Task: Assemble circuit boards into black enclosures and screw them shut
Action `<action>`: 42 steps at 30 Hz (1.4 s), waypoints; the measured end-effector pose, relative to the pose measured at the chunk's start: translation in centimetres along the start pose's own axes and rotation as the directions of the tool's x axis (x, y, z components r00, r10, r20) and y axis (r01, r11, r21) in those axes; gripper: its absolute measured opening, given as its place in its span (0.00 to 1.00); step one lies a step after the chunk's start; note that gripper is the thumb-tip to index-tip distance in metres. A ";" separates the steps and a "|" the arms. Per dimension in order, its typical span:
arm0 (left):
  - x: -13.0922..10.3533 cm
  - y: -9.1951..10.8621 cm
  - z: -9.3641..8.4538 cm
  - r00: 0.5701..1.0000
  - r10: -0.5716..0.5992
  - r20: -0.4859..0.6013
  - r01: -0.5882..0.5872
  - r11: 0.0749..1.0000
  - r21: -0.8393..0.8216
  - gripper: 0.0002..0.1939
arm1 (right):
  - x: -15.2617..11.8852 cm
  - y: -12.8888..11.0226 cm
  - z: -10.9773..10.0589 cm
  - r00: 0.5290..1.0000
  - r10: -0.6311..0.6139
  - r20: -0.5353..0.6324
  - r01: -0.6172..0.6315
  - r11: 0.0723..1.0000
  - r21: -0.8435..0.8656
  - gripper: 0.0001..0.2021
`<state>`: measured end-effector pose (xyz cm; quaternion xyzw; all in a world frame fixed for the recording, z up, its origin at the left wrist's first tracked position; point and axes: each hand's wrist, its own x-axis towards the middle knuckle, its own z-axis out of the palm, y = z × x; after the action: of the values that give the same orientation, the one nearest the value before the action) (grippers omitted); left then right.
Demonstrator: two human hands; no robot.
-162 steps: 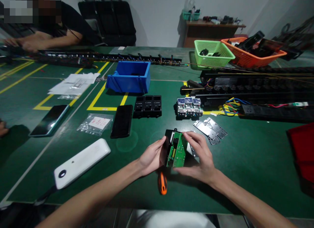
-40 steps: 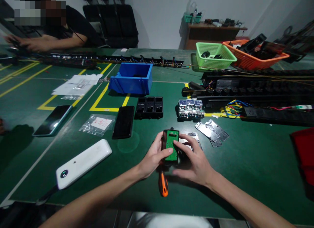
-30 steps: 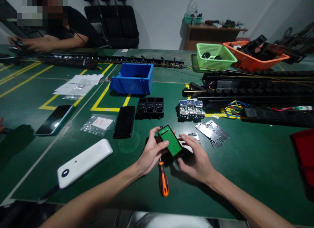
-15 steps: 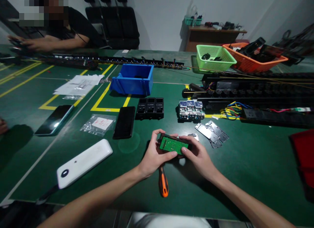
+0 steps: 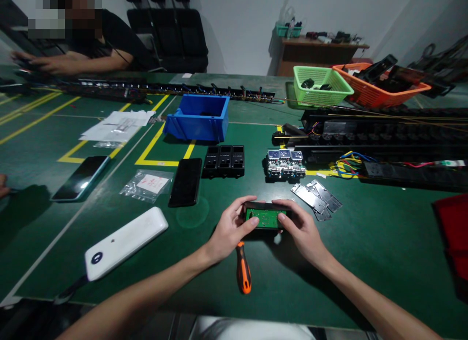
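Note:
A green circuit board (image 5: 266, 218) sits in a black housing, held between both hands above the table. My left hand (image 5: 231, 229) is closed around its left end, thumb on the board. Around the right end my right hand (image 5: 300, 229) is closed too, its thumb pressing on the board's edge. Below the left hand lies an orange and black screwdriver (image 5: 243, 271); its tip is hidden. Beyond the hands are a row of black housings (image 5: 224, 160) and several circuit boards with small displays (image 5: 285, 164). Flat clear-and-grey plates (image 5: 317, 198) lie to the right.
A black phone (image 5: 185, 182), a plastic bag (image 5: 146, 185) and a white device (image 5: 126, 243) lie on the left. Farther back stand a blue bin (image 5: 199, 118), a green basket (image 5: 321, 86) and an orange basket (image 5: 380, 91). Black rails (image 5: 383, 130) with wires stretch along the right. Another person (image 5: 106, 52) sits at back left.
Both hands have shifted slightly right with the housing, which has turned from a slant to nearly level. My left thumb has slid back toward the board's left part.

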<state>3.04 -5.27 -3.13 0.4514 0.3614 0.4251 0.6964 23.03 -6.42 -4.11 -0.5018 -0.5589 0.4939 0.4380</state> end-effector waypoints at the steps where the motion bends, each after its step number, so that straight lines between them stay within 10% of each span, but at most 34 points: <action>1: 0.0 0.0 0.0 1.000 0.002 -0.003 -0.002 1.000 0.004 0.26 | 0.0 0.1 0.0 1.000 -0.004 0.003 0.004 1.000 -0.014 0.15; 22: 0.2 -0.2 -0.2 0.992 -0.060 0.110 0.064 0.998 -0.029 0.25 | -0.1 0.2 -0.5 0.983 -0.172 -0.056 0.163 0.977 -0.137 0.12; 42: 0.2 -0.6 -0.4 0.995 -0.079 0.063 0.086 0.989 -0.123 0.22 | 0.1 0.2 -0.3 0.999 -0.048 -0.022 0.047 0.999 -0.024 0.11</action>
<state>2.92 -5.07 -3.88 0.4036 0.3318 0.4044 0.7506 23.34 -6.31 -4.32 -0.4991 -0.5713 0.4711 0.4501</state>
